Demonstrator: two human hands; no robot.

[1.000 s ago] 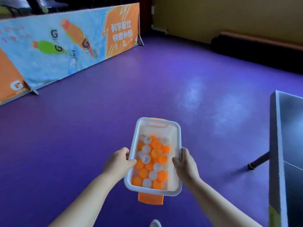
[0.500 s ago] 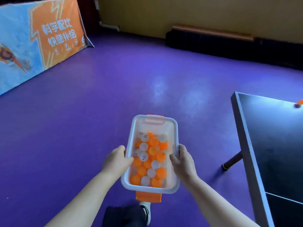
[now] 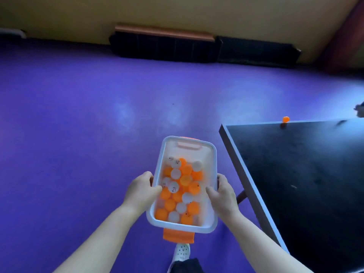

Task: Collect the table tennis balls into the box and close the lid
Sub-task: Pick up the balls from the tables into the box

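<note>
Two dozen or so table tennis balls (image 3: 183,186), orange and white mixed, lie loose in the box (image 3: 183,227). They are heaped toward its near end, and the far end is largely bare.

The box is at the lower centre of the frame. It is held in the air above the purple floor (image 3: 78,134) and just left of the desk (image 3: 305,174) corner, not touching it.

The left hand (image 3: 140,191) and right hand (image 3: 222,194) each clasp a long side wall at about mid-length. The thumbs are hooked over the rim and the fingers are curled round the outside.

Assessment of handling:
- **Box:** it appears to be thin, stiff, translucent plastic and light even when loaded. The mid-length grip on both sides looks balanced.
- **Contents:** the balls are unrestrained and would roll and shift if the box tilted, so it should be kept level.

One orange ball (image 3: 285,119) sits at the far edge of the desk, at the right of the frame and well apart from the box. It is judged very light, smooth and apt to roll off at a touch. A cupped hand or a fingertip pinch from above would suit.

No lid is in view. Orange flaps (image 3: 178,235) project from both short ends and are probably latches.
</note>
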